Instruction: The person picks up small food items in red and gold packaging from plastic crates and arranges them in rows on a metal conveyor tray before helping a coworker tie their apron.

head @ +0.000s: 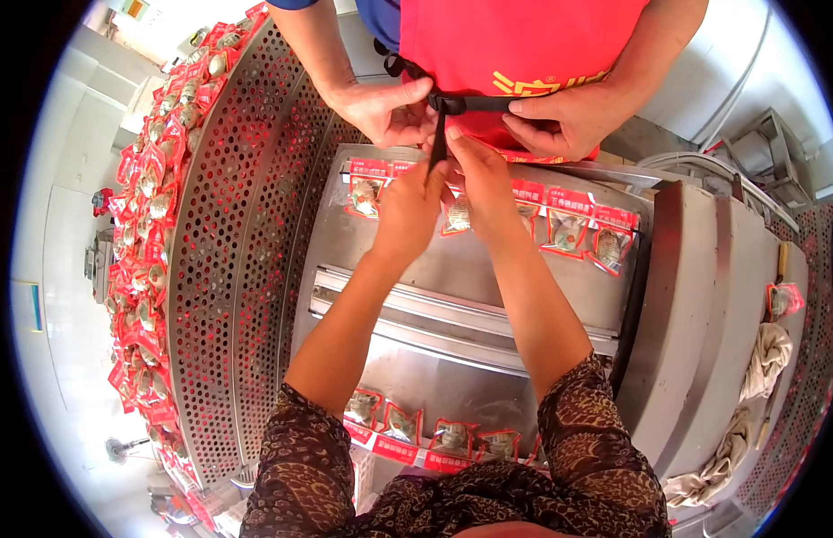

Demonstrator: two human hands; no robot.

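Note:
A black strap [439, 144] hangs from a dark buckle or knot [443, 102] in front of a co-worker's red apron. My left hand [411, 212] pinches its hanging end. Close beside it, my right hand [482, 181] has its fingers at the strap's other side, partly hidden behind the left. Opposite me, one hand of the co-worker [389, 111] holds the buckle area, and the other hand [558, 121] draws a strap length [487, 103] out sideways. Below our hands, red-topped clear packets with egg-like contents [568, 225] lie in a row on a metal machine bed [470, 262].
Metal sealing bars [457, 306] cross the machine. More packets [450, 437] line its near edge. On the left, a perforated metal tray wall [221, 269] holds heaped packets [147, 269]. Cloths [766, 360] and a single packet [784, 300] lie on the right.

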